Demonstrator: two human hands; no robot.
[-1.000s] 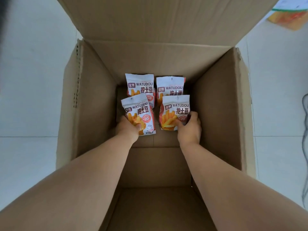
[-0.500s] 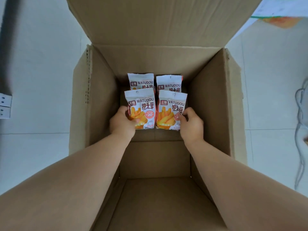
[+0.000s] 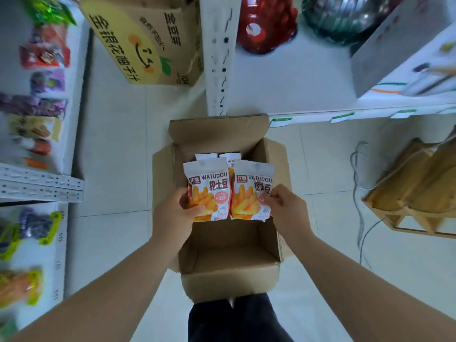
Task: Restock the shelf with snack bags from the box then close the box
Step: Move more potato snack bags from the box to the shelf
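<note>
Left hand [image 3: 172, 213] grips 1 white-and-orange WATUDOU snack bag [image 3: 209, 183]; right hand [image 3: 286, 208] pinches a 2nd bag [image 3: 251, 191], side by side at frame centre over the open brown cardboard box [image 3: 232, 250]. 2 more bags [image 3: 206, 156] inside, only tops showing. White metal shelf [image 3: 42, 183] at left.

Only one cam here, head-worn and wide-angle, looking nearly straight down into the open box [image 3: 229, 245] on the floor [image 3: 118, 156], arm's reach away.

Forearms enter from 7 and 5 o'clock. Left hand [image 3: 175, 214] grips the left bag [image 3: 209, 180] (thumb over its front); right hand [image 3: 287, 209] pinches the right bag [image 3: 251, 186].
</note>
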